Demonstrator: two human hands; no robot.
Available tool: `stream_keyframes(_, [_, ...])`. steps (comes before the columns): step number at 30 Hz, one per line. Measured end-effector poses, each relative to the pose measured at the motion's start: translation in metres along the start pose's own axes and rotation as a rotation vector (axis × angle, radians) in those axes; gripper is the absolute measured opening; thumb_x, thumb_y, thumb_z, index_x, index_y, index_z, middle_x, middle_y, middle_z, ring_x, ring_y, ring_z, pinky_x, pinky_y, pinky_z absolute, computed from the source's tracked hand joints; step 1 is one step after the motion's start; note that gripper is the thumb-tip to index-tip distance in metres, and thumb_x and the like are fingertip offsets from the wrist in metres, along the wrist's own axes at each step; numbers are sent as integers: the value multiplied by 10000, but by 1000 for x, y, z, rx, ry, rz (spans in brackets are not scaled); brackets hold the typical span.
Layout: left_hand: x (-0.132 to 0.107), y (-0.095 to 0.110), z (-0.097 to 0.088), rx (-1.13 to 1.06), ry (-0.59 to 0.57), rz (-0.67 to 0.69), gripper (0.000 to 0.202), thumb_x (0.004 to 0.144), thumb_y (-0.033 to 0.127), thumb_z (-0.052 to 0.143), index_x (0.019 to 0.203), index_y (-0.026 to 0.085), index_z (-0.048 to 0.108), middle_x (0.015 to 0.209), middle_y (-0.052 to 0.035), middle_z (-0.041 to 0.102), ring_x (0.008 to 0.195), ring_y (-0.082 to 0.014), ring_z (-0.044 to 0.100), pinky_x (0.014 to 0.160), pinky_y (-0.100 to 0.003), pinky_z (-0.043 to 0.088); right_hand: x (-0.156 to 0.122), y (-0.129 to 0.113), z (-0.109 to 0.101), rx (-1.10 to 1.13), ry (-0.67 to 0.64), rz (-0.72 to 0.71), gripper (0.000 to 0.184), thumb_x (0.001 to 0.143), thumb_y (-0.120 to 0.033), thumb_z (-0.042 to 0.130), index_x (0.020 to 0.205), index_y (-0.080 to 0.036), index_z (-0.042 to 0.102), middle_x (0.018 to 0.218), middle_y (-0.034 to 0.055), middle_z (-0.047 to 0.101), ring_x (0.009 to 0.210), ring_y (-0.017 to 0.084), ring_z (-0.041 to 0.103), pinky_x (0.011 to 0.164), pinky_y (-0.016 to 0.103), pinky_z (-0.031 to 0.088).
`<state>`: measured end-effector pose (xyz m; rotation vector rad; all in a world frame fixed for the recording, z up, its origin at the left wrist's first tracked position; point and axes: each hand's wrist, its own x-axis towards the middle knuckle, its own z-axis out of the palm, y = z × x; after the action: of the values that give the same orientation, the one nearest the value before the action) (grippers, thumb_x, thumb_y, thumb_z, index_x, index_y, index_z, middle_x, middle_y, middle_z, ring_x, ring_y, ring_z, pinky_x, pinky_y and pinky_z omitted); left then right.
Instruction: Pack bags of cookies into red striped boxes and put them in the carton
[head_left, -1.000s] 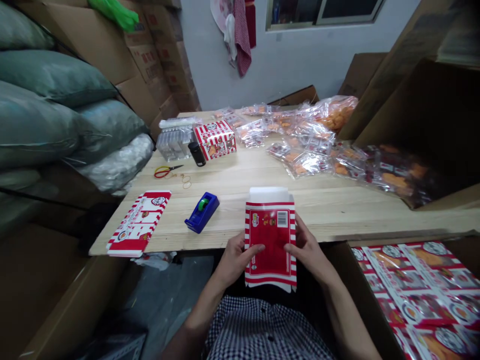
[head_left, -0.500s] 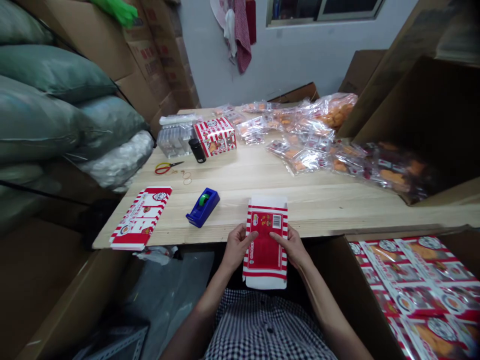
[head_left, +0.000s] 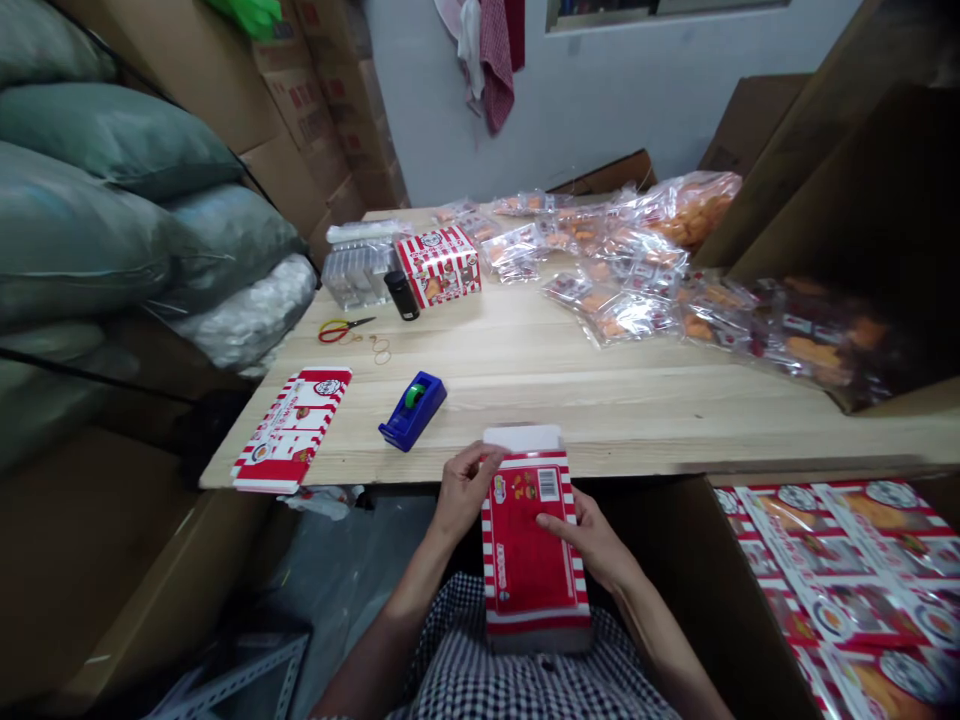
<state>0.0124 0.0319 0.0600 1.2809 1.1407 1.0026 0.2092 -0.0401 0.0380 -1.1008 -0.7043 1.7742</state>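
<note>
Both my hands hold a red and white striped carton (head_left: pixel 529 545) over my lap, just below the table's front edge. It looks partly squared up, with a white flap at its far end. My left hand (head_left: pixel 463 483) grips its upper left corner by that flap. My right hand (head_left: pixel 589 540) lies along its right side with the fingers pressed on the red face.
On the wooden table (head_left: pixel 600 400) are a blue tape dispenser (head_left: pixel 412 410), a flat striped carton (head_left: pixel 294 428) at the left edge, scissors (head_left: pixel 341 329), an assembled striped box (head_left: pixel 439 264) and several clear snack bags (head_left: pixel 622 290). A box of flat cartons (head_left: pixel 847 580) sits at right.
The carton has come down and toward my body, from level with the table edge to over my lap. My left hand has slid up to its top corner.
</note>
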Motion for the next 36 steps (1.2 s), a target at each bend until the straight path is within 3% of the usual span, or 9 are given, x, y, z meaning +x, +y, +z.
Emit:
stream_keyframes(3, [-5, -8, -3, 70, -26, -31, 382, 936, 461, 542, 952, 153, 768, 855, -50, 695, 786, -187, 617, 694, -261, 474, -5, -1, 2, -13, 11, -8, 563, 725, -409, 834, 1223, -248, 627, 1187, 83, 735, 1078, 299, 704, 928, 478, 560])
stream_keyframes(6, [-8, -12, -4, 96, -32, -35, 398, 944, 462, 530, 936, 142, 766, 823, -41, 689, 763, -179, 596, 680, -257, 447, -5, -8, 0, -35, 133, -205, 612, 770, -421, 794, 1321, -293, 559, 1337, 71, 652, 1159, 274, 661, 1006, 471, 518])
stream_keyframes(13, [-7, -6, -2, 53, -111, -8, 398, 942, 470, 528, 929, 152, 766, 820, -40, 697, 746, -181, 598, 687, -261, 449, 10, -22, -12, -212, 203, -383, 363, 855, -461, 699, 1158, -261, 694, 1401, 52, 568, 1209, 263, 616, 1021, 387, 497])
stream_keyframes(16, [-12, -9, 2, 12, -135, -28, 385, 944, 470, 523, 982, 161, 748, 889, -57, 711, 812, -198, 628, 743, -276, 481, 12, -21, -19, -215, 215, -339, 278, 833, -465, 722, 984, -231, 730, 1337, 56, 602, 1167, 262, 629, 965, 356, 515])
stream_keyframes(20, [-24, -19, 14, -143, -63, -74, 420, 923, 434, 580, 1291, 237, 538, 958, -34, 685, 782, -164, 624, 737, -266, 494, 12, -19, -26, -11, 216, -189, 265, 748, -441, 809, 832, -216, 698, 1121, 48, 722, 913, 228, 701, 802, 336, 556])
stream_keyframes(24, [-21, -23, 21, -116, 32, -52, 239, 895, 416, 625, 979, 193, 607, 827, 4, 613, 725, -126, 549, 694, -218, 437, 19, -20, -28, 55, 241, -151, 260, 720, -414, 837, 815, -226, 686, 886, 13, 759, 755, 186, 693, 737, 316, 552])
stream_keyframes(27, [-6, -20, 17, -102, -5, -105, 306, 879, 451, 628, 777, 164, 593, 728, 16, 564, 681, -122, 503, 658, -218, 407, 30, -24, -31, 69, 244, -137, 260, 691, -394, 859, 779, -213, 694, 769, 6, 749, 672, 179, 680, 672, 304, 545])
stream_keyframes(33, [2, -23, 20, -171, -17, -172, 412, 841, 503, 650, 657, 159, 519, 630, 33, 527, 578, -99, 454, 590, -220, 390, 42, -23, -39, 140, 188, -60, 283, 630, -352, 895, 688, -179, 679, 713, 31, 743, 637, 184, 686, 666, 316, 558])
stream_keyframes(36, [-3, -31, 34, -225, 70, -169, 334, 824, 488, 675, 809, 177, 554, 709, 33, 586, 616, -105, 528, 639, -225, 439, 43, -11, -36, 206, 202, -47, 286, 654, -367, 873, 695, -207, 640, 701, -2, 731, 645, 185, 696, 687, 324, 573])
